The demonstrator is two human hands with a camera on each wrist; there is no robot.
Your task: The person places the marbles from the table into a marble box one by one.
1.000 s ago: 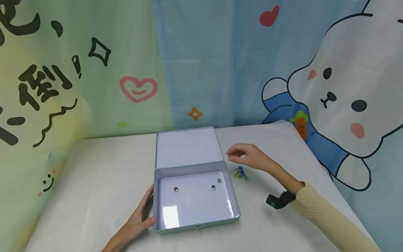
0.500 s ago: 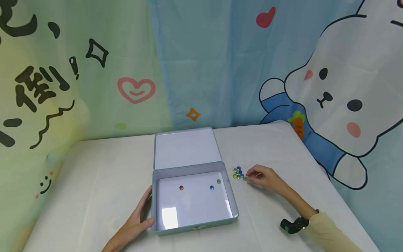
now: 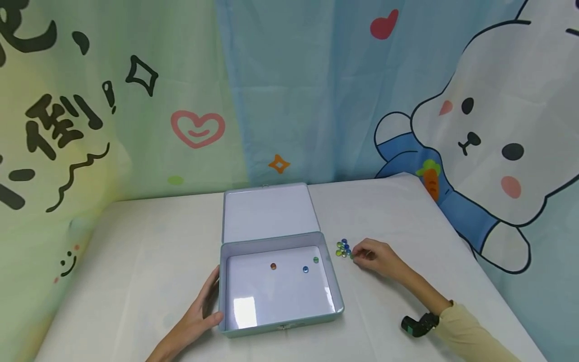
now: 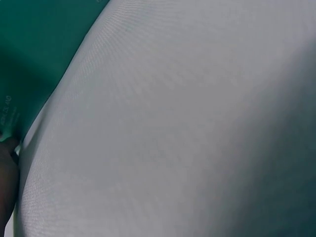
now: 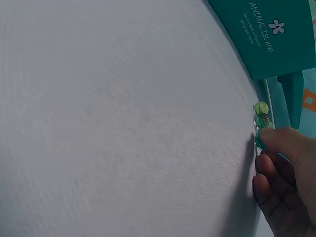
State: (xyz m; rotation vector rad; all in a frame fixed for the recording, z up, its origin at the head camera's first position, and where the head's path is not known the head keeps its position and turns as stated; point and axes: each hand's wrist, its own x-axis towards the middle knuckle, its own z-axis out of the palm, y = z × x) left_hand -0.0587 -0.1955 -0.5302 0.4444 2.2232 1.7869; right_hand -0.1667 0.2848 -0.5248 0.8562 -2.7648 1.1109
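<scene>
An open tin box point(image 3: 282, 322), green outside and pale inside, holds an amber marble point(image 3: 273, 266), a blue marble point(image 3: 305, 269) and a green marble point(image 3: 315, 260). My left hand point(image 3: 194, 319) rests against its left side, fingers fairly straight, thumb at the front left corner. To the right of the box lies a cluster of marbles point(image 3: 344, 247) in green, yellow and blue. My right hand point(image 3: 377, 257) pinches a green marble point(image 5: 260, 140) at the cluster's near right edge. The thumb partly covers that marble in the right wrist view.
The tin's lid point(image 3: 271, 213) lies folded back behind the box. A white cloth point(image 3: 149, 241) covers the table, and a printed curtain point(image 3: 289, 90) hangs behind it. A black wrist camera point(image 3: 418, 325) sits on the right wrist.
My right hand has come down from above the cluster to its right edge, and the fingers have closed in on the green marble. The amber marble has rolled rightward. My left hand stays put.
</scene>
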